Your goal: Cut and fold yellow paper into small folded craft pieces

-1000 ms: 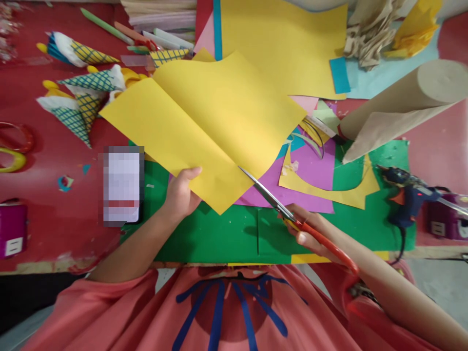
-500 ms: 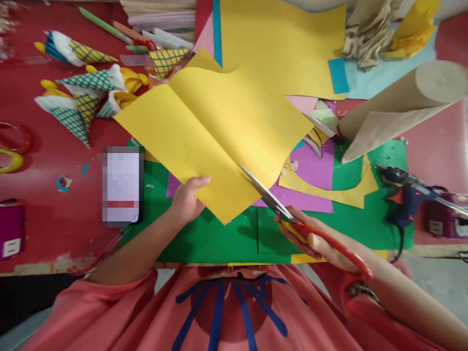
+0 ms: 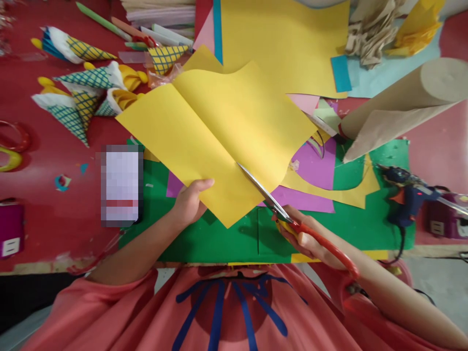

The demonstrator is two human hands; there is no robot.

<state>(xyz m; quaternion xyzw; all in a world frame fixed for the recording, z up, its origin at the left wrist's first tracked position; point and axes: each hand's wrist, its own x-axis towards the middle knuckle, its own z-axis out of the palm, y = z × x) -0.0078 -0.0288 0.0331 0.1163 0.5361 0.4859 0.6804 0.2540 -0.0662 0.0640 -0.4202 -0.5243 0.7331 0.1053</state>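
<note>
A place for handicraft

This looks like a craft workspace; whether it is in a home or a small workshop cannot be told. The red table [image 3: 40, 187] is crowded with making supplies: a creased yellow sheet [image 3: 183, 141] with scissors [image 3: 302, 228] at it, a bigger yellow sheet [image 3: 281, 48] toward the back, a cut yellow scrap [image 3: 340, 197] on a green sheet [image 3: 219, 251], a thick brown roll [image 3: 393, 105] and a crumpled brown piece [image 3: 369, 41]. At the right is a blue glue gun [image 3: 404, 204], its small light glowing red. Small cones [image 3: 71, 119] with checked sides and white rims, grouped at the upper left, look handmade.
</note>
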